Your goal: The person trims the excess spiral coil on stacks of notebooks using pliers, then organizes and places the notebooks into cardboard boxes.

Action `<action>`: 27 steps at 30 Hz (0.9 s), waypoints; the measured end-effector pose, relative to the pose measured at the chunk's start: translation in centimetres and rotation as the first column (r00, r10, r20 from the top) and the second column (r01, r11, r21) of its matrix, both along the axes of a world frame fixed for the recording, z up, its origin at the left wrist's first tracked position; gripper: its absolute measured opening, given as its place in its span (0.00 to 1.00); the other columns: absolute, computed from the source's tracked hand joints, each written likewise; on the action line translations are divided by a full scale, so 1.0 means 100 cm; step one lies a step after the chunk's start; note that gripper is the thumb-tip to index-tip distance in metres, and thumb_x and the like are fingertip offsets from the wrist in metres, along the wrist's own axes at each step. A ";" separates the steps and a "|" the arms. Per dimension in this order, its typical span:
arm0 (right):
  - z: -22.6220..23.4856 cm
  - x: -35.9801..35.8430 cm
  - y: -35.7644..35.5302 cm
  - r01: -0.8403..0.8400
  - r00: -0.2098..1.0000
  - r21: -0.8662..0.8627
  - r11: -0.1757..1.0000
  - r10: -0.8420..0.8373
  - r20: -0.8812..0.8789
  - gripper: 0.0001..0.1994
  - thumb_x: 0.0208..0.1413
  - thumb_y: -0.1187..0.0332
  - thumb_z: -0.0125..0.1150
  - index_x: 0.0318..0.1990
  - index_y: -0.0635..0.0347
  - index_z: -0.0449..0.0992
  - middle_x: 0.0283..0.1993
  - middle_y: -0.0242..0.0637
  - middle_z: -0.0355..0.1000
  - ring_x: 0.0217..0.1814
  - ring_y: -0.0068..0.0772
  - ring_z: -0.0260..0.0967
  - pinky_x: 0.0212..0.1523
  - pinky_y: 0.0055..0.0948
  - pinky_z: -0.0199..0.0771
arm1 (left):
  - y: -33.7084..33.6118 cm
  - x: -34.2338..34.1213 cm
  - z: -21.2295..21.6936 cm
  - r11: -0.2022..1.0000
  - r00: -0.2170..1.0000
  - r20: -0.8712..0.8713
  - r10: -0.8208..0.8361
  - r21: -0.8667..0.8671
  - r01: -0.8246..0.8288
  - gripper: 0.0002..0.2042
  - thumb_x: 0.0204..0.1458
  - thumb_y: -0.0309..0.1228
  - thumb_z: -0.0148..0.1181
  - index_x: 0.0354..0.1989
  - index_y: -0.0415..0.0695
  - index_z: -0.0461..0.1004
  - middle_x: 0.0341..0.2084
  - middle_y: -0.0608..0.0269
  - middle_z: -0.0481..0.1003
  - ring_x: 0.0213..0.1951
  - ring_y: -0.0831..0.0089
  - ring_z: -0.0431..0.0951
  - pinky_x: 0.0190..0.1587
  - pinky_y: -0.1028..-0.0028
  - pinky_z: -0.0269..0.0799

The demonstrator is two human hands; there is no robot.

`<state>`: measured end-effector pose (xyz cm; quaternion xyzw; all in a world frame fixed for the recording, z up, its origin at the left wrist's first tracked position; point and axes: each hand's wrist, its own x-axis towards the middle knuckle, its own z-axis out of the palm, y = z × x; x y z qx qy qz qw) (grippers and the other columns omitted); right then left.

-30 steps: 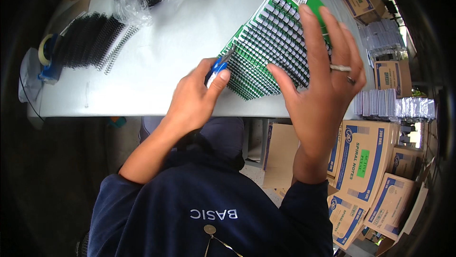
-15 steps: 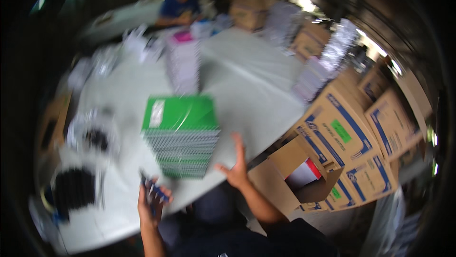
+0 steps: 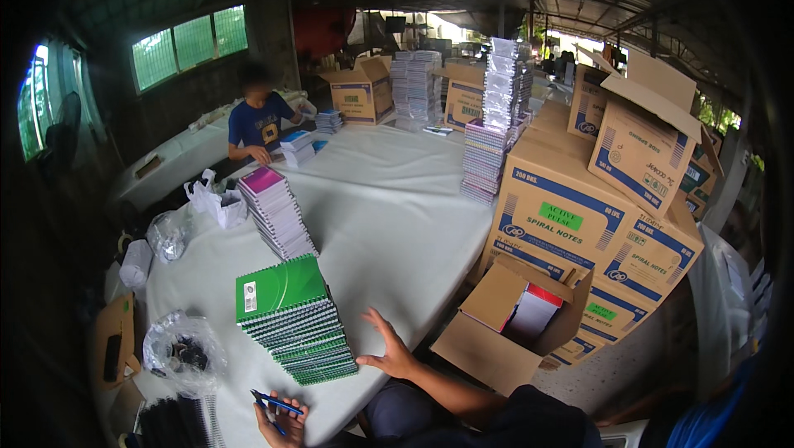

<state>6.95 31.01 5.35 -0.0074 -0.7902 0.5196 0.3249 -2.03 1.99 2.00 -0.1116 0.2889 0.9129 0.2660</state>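
Observation:
My left hand (image 3: 285, 426), low in the view, is closed around blue-handled pliers (image 3: 279, 404) with dark tips. A tall stack of green spiral notebooks (image 3: 289, 292) stands on the white-covered table (image 3: 389, 241) in front of me, with a white label on the top cover. My right hand (image 3: 395, 353) is held open at the stack's right side, fingers spread. Its thumb points at the lower notebooks; whether it touches them I cannot tell. Behind the green stack is a leaning pile of notebooks with a purple cover (image 3: 263, 179).
An open carton (image 3: 463, 349) with red-and-white contents stands at the right, before stacked cardboard boxes (image 3: 562, 208). Black spiral coils (image 3: 169, 423) and a clear plastic bag (image 3: 186, 353) lie at the left. A person in blue (image 3: 260, 121) works across the table beside small notebook piles.
The view has tilted up and steadied, showing more of the room. My left hand still grips the pliers, and my right hand remains spread beside the green stack.

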 end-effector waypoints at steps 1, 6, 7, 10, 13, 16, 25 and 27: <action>0.003 -0.004 -0.001 -0.029 0.999 -0.020 0.999 0.028 -0.030 0.54 0.39 0.54 0.71 0.67 0.60 0.37 0.66 0.50 0.49 0.69 0.46 0.45 0.64 0.45 0.47 | -0.004 -0.001 -0.006 0.999 1.000 -0.006 -0.009 0.049 0.009 0.23 0.53 0.50 0.51 0.48 0.44 0.66 0.48 0.54 0.69 0.42 0.57 0.73 0.41 0.49 0.73; 0.023 -0.023 -0.001 -0.159 0.977 -0.069 0.985 0.147 -0.154 0.57 0.37 0.49 0.71 0.67 0.60 0.35 0.67 0.50 0.46 0.71 0.45 0.40 0.66 0.41 0.41 | 0.003 0.008 0.003 0.995 0.998 -0.055 -0.027 0.097 0.033 0.25 0.53 0.55 0.47 0.46 0.46 0.67 0.35 0.55 0.70 0.38 0.59 0.71 0.42 0.53 0.69; 0.028 -0.028 -0.001 -0.180 0.971 -0.061 0.982 0.168 -0.170 0.58 0.35 0.48 0.71 0.67 0.60 0.35 0.68 0.50 0.45 0.71 0.45 0.39 0.67 0.41 0.40 | 0.009 0.017 0.020 0.999 0.999 -0.042 0.002 0.045 0.000 0.24 0.53 0.56 0.46 0.44 0.48 0.68 0.28 0.59 0.72 0.33 0.64 0.73 0.41 0.57 0.71; 0.034 -0.043 0.002 -0.232 0.958 -0.045 0.972 0.220 -0.186 0.63 0.30 0.44 0.72 0.67 0.62 0.33 0.69 0.51 0.40 0.72 0.46 0.34 0.68 0.41 0.36 | 0.008 0.012 0.010 0.996 1.000 -0.026 -0.010 0.088 0.012 0.25 0.54 0.56 0.44 0.48 0.48 0.66 0.31 0.58 0.72 0.35 0.63 0.73 0.40 0.57 0.72; 0.030 -0.063 0.001 -0.287 0.948 -0.057 0.956 0.276 -0.157 0.68 0.23 0.42 0.74 0.66 0.65 0.32 0.70 0.51 0.34 0.73 0.47 0.29 0.68 0.41 0.33 | 0.003 0.007 0.003 0.995 1.000 -0.014 0.022 0.094 -0.020 0.25 0.54 0.56 0.44 0.49 0.48 0.67 0.33 0.56 0.72 0.37 0.61 0.74 0.42 0.55 0.72; 0.029 -0.075 0.000 -0.270 0.951 -0.031 0.962 0.261 -0.164 0.70 0.19 0.43 0.76 0.66 0.67 0.32 0.70 0.52 0.34 0.73 0.46 0.28 0.69 0.40 0.32 | 0.004 0.004 0.010 0.992 0.999 -0.004 0.038 0.121 -0.038 0.26 0.54 0.56 0.44 0.49 0.46 0.67 0.33 0.56 0.72 0.38 0.59 0.74 0.44 0.54 0.71; 0.013 -0.077 -0.017 -0.301 0.948 -0.252 0.919 0.259 -0.187 0.67 0.26 0.45 0.75 0.65 0.71 0.31 0.66 0.50 0.43 0.68 0.40 0.44 0.65 0.37 0.45 | 0.000 0.001 0.001 0.990 0.995 -0.088 -0.043 0.127 0.054 0.24 0.57 0.53 0.40 0.49 0.46 0.67 0.34 0.56 0.72 0.40 0.61 0.75 0.46 0.57 0.72; 0.021 -0.074 -0.025 -0.335 0.936 -0.311 0.890 0.277 -0.216 0.67 0.27 0.45 0.75 0.65 0.70 0.31 0.66 0.49 0.44 0.67 0.39 0.46 0.65 0.37 0.48 | -0.003 0.003 0.000 0.989 0.995 -0.089 -0.046 0.134 0.058 0.24 0.57 0.53 0.40 0.49 0.46 0.66 0.34 0.56 0.72 0.40 0.61 0.75 0.46 0.57 0.72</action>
